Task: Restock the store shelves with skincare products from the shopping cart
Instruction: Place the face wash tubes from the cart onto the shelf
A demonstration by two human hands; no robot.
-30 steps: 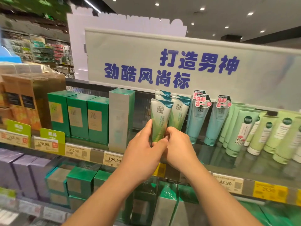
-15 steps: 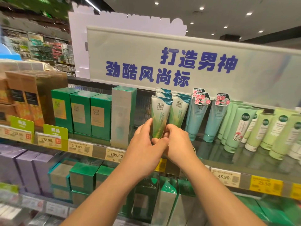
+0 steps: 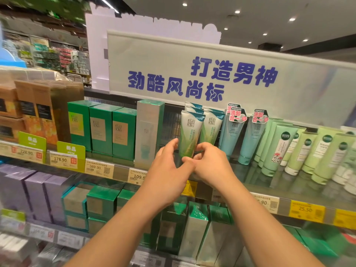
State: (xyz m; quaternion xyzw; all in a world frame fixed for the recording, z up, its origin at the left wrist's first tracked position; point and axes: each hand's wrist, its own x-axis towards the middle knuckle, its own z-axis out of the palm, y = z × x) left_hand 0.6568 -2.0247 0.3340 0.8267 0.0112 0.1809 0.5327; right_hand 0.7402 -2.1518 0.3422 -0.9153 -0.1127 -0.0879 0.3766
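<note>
Two hands on shelved tube

sign: pale board with blue chinese characters, standing above the top shelf
price tags: strip along the shelf edge, reading 228.90, 178.90, 389.90
yellow tag: reads 25.50
ceiling lights: small round spots
far aisle: blurred stocked shelving

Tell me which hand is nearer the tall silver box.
Left. The left hand sits just right of the tall silver box; the right hand is farther right, beyond the green tube.
</note>
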